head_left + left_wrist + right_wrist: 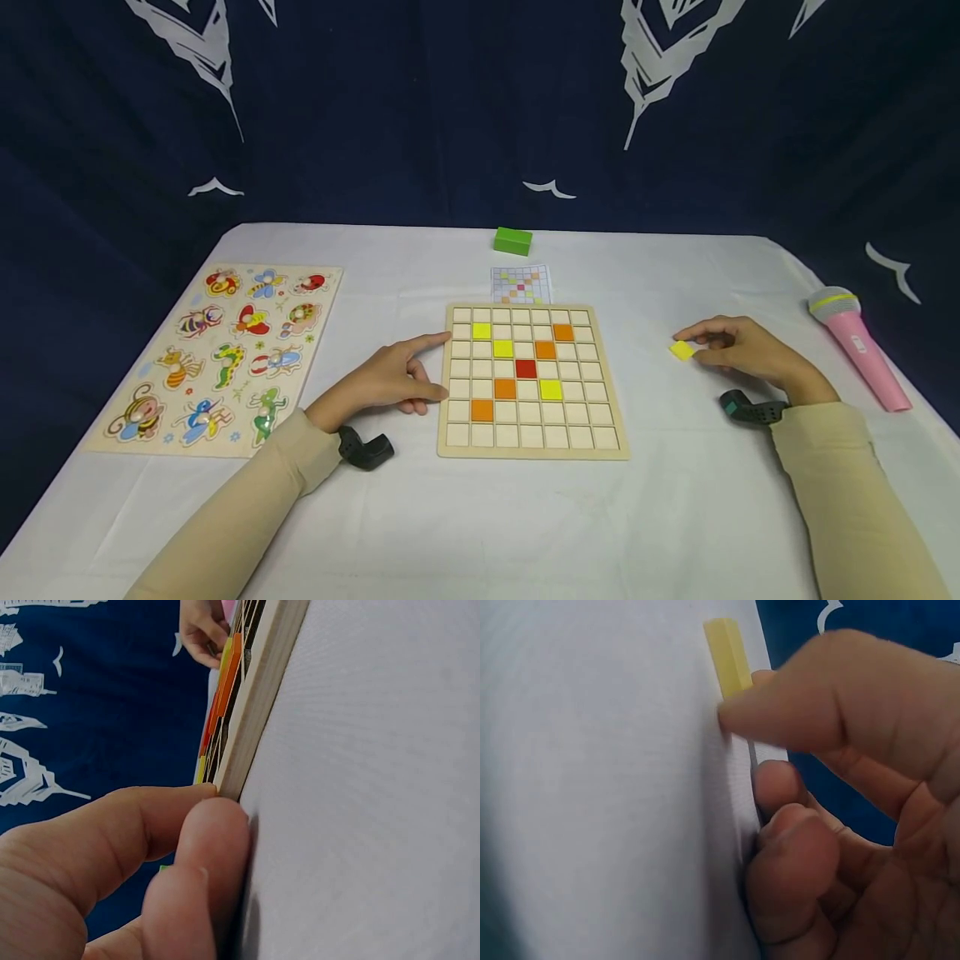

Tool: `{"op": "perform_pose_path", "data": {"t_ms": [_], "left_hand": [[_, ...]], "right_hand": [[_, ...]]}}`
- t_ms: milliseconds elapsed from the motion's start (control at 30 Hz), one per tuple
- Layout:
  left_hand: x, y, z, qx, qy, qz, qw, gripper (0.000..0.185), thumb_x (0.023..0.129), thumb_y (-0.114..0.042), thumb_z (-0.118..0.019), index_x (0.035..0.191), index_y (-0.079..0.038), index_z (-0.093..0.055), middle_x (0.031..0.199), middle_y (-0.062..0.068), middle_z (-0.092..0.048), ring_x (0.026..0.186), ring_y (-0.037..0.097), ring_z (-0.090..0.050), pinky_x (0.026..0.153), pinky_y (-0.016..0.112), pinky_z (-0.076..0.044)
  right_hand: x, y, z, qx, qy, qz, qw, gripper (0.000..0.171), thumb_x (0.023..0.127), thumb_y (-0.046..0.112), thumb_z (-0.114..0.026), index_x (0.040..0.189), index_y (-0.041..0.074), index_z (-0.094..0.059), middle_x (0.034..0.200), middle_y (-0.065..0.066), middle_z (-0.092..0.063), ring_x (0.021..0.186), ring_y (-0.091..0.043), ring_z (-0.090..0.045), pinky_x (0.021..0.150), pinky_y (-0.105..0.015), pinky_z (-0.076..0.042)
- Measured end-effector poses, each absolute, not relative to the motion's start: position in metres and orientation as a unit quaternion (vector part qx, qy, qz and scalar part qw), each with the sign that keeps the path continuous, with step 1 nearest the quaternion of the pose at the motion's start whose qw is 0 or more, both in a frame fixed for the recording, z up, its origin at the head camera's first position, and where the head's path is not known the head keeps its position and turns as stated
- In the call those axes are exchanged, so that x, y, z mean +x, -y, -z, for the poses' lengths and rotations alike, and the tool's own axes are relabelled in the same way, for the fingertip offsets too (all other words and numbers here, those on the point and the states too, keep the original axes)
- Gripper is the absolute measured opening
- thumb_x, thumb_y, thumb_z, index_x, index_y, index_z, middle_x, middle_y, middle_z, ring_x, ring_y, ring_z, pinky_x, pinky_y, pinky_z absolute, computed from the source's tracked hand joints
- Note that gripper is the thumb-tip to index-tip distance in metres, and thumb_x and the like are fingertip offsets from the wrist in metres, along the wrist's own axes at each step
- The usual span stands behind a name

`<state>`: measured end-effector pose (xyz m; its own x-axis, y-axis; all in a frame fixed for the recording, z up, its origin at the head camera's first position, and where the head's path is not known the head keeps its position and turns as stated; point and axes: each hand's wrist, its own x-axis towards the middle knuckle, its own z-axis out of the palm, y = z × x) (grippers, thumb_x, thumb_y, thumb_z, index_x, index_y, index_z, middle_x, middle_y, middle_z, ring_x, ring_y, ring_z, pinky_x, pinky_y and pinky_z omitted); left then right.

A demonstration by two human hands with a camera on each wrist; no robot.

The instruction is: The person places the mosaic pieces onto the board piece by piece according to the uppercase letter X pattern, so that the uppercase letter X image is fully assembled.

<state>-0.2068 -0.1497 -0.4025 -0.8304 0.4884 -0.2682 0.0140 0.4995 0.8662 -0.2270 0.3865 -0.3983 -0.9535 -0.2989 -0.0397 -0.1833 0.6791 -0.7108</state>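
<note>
A wooden grid board point(532, 451) lies mid-table with several yellow, orange and one red tile point(526, 368) set in its cells. My left hand point(433, 367) rests on the cloth at the board's left edge; its index finger and thumb touch that edge point(262, 690), and it holds nothing. My right hand point(693, 347) is to the right of the board, where its thumb and forefinger pinch a loose yellow tile point(682, 351) that lies on the white cloth. In the right wrist view, the tile point(727, 656) sticks out just past the thumb tip.
An animal peg puzzle point(217, 358) lies at the left. A pattern card point(521, 285) and a green block point(513, 241) sit behind the board. A pink toy microphone point(858, 346) lies at the far right near the table edge. Dark cloth hangs behind.
</note>
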Motion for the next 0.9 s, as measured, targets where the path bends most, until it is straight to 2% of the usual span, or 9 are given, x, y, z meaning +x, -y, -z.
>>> {"op": "perform_pose_path", "data": {"t_ms": [267,400,567,900], "left_hand": [[-0.207,0.148,0.401,0.152,-0.831,-0.474,0.248,0.092,0.091,-0.011,-0.085,0.169,-0.011,-0.037,0.076,0.008,-0.072,0.056,0.012,-0.067,0.057,0.023,-0.058],[-0.207,0.148,0.401,0.152,-0.83,-0.476,0.248,0.091,0.091,-0.011,-0.085,0.169,-0.012,-0.038,0.077,0.008,-0.072,0.056,0.012,-0.068,0.057,0.023,-0.058],[-0.207,0.15,0.402,0.158,-0.828,-0.478,0.246,0.091,0.091,-0.01,-0.086,0.169,-0.012,-0.038,0.078,0.009,-0.072,0.057,0.012,-0.069,0.056,0.023,-0.058],[-0.208,0.151,0.403,0.156,-0.828,-0.479,0.246,0.092,0.09,-0.01,-0.086,0.169,-0.011,-0.038,0.078,0.009,-0.073,0.056,0.012,-0.069,0.056,0.022,-0.058]], "right_hand": [[-0.228,-0.38,0.396,-0.118,-0.927,0.346,0.089,0.035,0.091,0.001,-0.084,0.122,-0.011,-0.072,0.086,0.005,-0.059,0.066,-0.01,-0.048,0.056,-0.024,-0.044],[-0.228,-0.373,0.393,-0.126,-0.924,0.348,0.094,0.034,0.092,0.0,-0.082,0.122,-0.012,-0.072,0.091,0.001,-0.069,0.07,-0.007,-0.054,0.058,-0.023,-0.049],[-0.228,-0.359,0.389,-0.143,-0.915,0.364,0.105,0.033,0.092,-0.002,-0.081,0.122,-0.013,-0.071,0.105,-0.012,-0.076,0.078,-0.006,-0.062,0.064,-0.023,-0.054],[-0.225,-0.333,0.383,-0.201,-0.903,0.37,0.088,0.027,0.088,-0.005,-0.084,0.114,-0.007,-0.076,0.102,-0.014,-0.078,0.079,-0.006,-0.062,0.072,-0.019,-0.053]]}}
